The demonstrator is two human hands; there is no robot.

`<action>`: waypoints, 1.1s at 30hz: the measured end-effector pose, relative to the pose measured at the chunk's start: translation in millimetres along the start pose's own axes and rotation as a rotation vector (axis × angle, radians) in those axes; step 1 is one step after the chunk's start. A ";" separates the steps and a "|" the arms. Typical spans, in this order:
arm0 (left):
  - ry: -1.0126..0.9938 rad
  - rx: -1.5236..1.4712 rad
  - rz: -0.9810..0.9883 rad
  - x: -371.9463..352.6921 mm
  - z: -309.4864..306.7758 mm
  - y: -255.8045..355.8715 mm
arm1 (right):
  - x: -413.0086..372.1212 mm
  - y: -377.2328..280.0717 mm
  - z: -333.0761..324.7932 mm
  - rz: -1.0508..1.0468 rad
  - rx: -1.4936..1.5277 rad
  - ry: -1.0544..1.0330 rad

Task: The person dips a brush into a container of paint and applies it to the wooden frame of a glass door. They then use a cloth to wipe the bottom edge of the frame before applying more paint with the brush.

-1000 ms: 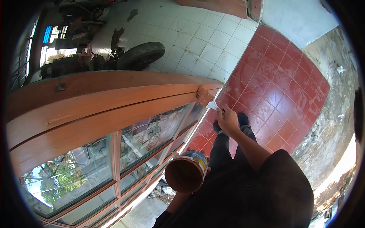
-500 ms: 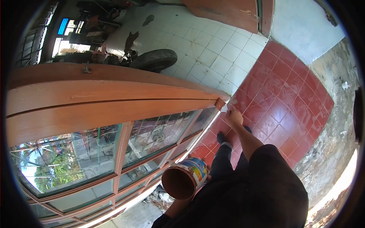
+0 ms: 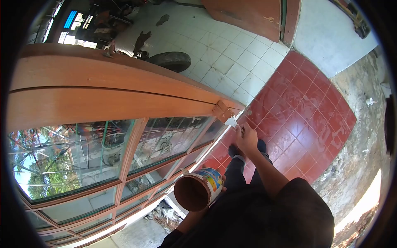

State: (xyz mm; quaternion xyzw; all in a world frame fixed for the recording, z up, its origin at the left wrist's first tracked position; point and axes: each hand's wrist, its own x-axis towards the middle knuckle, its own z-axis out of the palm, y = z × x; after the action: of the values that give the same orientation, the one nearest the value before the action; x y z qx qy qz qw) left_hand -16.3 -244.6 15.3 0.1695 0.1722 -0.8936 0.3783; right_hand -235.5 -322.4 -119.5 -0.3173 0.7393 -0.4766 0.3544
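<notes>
My right hand (image 3: pixel 247 138) is closed around the handle of a paintbrush (image 3: pixel 230 120). The brush has a pale metal band and wide brown bristles, which lie against the end of the orange-brown wooden frame (image 3: pixel 165 99). Lower down, my left hand (image 3: pixel 223 184) wraps around the far side of a paint can (image 3: pixel 211 182), mostly hidden by it. The can is tilted with its mouth towards me. Its inside is coated brown, and a blue and yellow label shows on its outside.
Glass panes (image 3: pixel 163 142) in wooden bars stand below the frame, at my left. Red floor tiles (image 3: pixel 297 111) lie under my feet, with pale tiles (image 3: pixel 223 62) beyond. A black tyre (image 3: pixel 171 61) is behind the frame. A rough wall (image 3: pixel 355 120) runs along the right.
My right hand has moved left with the paintbrush, and more of the brown bristles shows on the frame. My left hand still holds the can. The whole view has shifted slightly.
</notes>
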 end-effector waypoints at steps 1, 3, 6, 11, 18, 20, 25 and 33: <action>0.001 -0.004 0.002 -0.4 -0.6 -1.3 | 5.2 24.9 10.9 0.031 -0.060 0.025; 0.003 -0.010 0.008 -2.0 -2.1 -3.4 | 18.6 63.4 26.5 0.057 -0.116 0.049; 0.013 -0.014 0.022 -7.0 -3.1 -4.1 | 45.8 88.0 38.7 0.183 -0.296 0.054; 0.029 -0.019 0.020 -9.5 -0.4 1.5 | 50.1 67.4 38.6 0.180 -0.310 -0.012; 0.007 -0.078 -0.006 -6.9 -12.9 -6.5 | 21.0 -33.8 -5.2 -0.041 -0.093 0.047; 0.010 -0.083 -0.029 -4.6 -11.5 -8.3 | 9.2 -59.4 -18.1 -0.095 0.072 0.034; 0.022 -0.071 -0.080 2.4 -2.1 -6.5 | 1.9 -42.4 -17.4 -0.108 0.064 0.021; 0.269 0.134 0.017 -0.8 27.6 -19.8 | 56.9 73.3 27.0 0.251 -0.273 -0.023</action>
State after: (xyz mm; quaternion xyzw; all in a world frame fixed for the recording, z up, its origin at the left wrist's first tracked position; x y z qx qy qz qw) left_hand -35.1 -243.2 43.6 0.3141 0.1600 -0.8690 0.3473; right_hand -254.0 -356.0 -208.2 -0.2731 0.8267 -0.3202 0.3735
